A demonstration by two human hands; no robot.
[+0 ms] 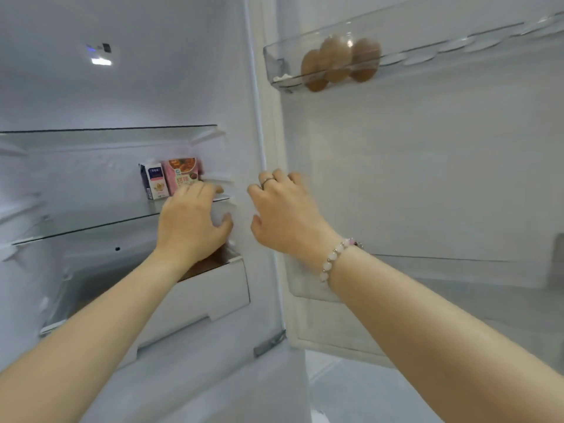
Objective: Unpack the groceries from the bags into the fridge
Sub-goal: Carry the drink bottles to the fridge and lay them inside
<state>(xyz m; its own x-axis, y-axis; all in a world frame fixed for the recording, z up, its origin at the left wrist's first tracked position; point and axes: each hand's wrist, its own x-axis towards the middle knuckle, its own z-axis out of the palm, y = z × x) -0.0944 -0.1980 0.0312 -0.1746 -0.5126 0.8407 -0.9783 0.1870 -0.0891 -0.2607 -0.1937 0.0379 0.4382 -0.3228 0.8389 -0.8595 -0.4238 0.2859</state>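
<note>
I face an open fridge. On its middle glass shelf (91, 219), far right, stand a small blue-and-white carton (153, 181) and a pink food box (180, 172) side by side. My left hand (192, 222) reaches over the shelf's right end just in front of the pink box, fingers loosely curved, holding nothing that I can see. My right hand (282, 210), with a ring and a bead bracelet, hovers by the fridge's right wall edge with relaxed fingers and is empty. No grocery bags are in view.
Three brown eggs (338, 64) sit in the clear top bin (427, 47) of the open door on the right. A white drawer (210, 294) stands slightly open below the shelf, something brown inside. The upper glass shelf (106, 129) holds nothing. A lower door bin (457, 270) is to the right.
</note>
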